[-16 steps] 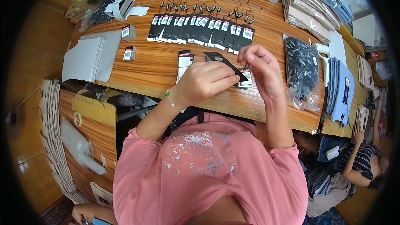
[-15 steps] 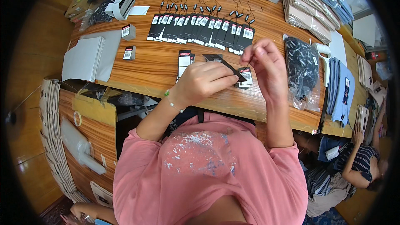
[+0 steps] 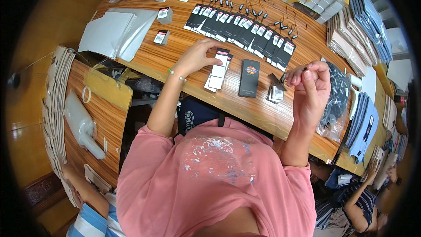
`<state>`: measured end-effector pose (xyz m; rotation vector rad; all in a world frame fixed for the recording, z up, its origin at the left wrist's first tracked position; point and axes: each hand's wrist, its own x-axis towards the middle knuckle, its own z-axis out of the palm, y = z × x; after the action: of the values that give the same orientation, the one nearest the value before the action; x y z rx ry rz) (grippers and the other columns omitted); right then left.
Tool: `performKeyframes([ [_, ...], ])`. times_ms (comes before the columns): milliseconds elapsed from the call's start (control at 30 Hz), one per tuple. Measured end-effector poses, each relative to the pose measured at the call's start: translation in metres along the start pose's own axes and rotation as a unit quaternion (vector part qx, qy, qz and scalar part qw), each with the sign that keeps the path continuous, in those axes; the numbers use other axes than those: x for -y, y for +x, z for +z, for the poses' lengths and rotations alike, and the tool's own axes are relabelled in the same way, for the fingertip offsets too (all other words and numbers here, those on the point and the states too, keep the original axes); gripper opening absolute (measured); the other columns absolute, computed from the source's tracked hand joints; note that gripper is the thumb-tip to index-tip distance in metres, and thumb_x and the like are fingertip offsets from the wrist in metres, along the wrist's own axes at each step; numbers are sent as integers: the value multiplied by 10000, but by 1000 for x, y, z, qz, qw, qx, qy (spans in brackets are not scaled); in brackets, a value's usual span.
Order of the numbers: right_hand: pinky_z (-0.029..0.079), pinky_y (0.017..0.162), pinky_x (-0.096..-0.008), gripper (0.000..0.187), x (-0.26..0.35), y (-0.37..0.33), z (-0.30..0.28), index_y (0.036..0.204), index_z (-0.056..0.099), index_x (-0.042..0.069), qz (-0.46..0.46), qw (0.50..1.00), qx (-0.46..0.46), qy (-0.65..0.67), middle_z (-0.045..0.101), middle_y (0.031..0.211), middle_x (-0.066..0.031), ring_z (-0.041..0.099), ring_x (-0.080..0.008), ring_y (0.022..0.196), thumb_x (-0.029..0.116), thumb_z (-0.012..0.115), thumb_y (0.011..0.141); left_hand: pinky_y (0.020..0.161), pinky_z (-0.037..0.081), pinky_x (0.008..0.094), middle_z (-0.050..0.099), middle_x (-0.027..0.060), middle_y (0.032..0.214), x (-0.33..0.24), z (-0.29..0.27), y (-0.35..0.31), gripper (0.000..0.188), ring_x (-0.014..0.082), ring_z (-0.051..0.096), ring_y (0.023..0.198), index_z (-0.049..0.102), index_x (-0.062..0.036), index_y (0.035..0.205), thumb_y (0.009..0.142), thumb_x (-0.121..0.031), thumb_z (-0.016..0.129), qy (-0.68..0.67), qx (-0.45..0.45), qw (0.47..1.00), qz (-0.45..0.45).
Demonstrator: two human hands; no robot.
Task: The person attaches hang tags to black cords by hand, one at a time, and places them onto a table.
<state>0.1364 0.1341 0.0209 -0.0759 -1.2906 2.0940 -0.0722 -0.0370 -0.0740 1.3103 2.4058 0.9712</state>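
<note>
My left hand (image 3: pixel 193 59) is over the left part of the work area, thumb and forefinger apart at the upper left edge of a small pile of white-and-black labels (image 3: pixel 217 72). My right hand (image 3: pixel 310 85) is raised at the right, fingers pinched on a thin dark cord. A dark tag (image 3: pixel 276 81), seen tilted, is by its fingertips, above a small stack of barcode stickers (image 3: pixel 276 95). Between the hands lies a black hang tag (image 3: pixel 249 79), flat on the table; whether others lie under it I cannot tell.
Black tags (image 3: pixel 237 28) with cords lie overlapping in a row along the wooden table (image 3: pixel 184 81). Two small sticker stacks (image 3: pixel 161 37) stand left of it. A bag of black cords (image 3: pixel 335 98) lies right. Folded garments (image 3: pixel 364 125) and co-workers' arms (image 3: pixel 90 188) are at the sides.
My left hand has let go of the black tag and moved left to the white-and-black labels. My right hand has moved right with the cord, uncovering the black tag on the table. The view has shifted.
</note>
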Motion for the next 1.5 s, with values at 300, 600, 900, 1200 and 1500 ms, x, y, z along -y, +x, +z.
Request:
performKeyframes([
  [300,395,569,-201,66,-18,-5,6,887,483,13,54,993,-10,-108,517,699,-41,489,-91,610,-4,488,824,651,447,164,596,38,804,-35,-14,-12,235,53,564,731,545,13,987,759,19,605,-322,-22,943,-82],
  [600,317,477,-163,111,-28,-9,32,898,489,-6,-58,945,28,-320,506,727,3,421,-13,571,-34,527,797,616,474,183,598,39,800,-128,-21,-27,182,72,576,724,575,24,875,717,7,662,-311,-113,943,21],
  [900,335,482,-161,161,-22,-10,23,919,429,12,-63,947,17,-313,503,738,-8,473,-22,611,-31,523,797,554,490,219,618,82,774,-147,-16,-24,147,101,602,673,569,20,871,756,-47,631,-298,-104,946,74],
  [1200,427,528,-246,203,-8,-5,15,916,443,14,-81,874,83,-472,546,736,-83,556,-148,585,-39,556,755,586,491,215,609,61,813,-143,-16,-21,163,93,578,706,583,28,883,733,0,639,-254,-64,961,90],
  [1500,426,546,-256,238,-4,9,7,963,417,24,-138,866,133,-461,565,741,-80,563,-177,632,-26,550,772,589,465,276,587,84,797,-149,-29,-18,130,217,579,690,588,1,842,727,-45,628,-62,-107,972,201],
])
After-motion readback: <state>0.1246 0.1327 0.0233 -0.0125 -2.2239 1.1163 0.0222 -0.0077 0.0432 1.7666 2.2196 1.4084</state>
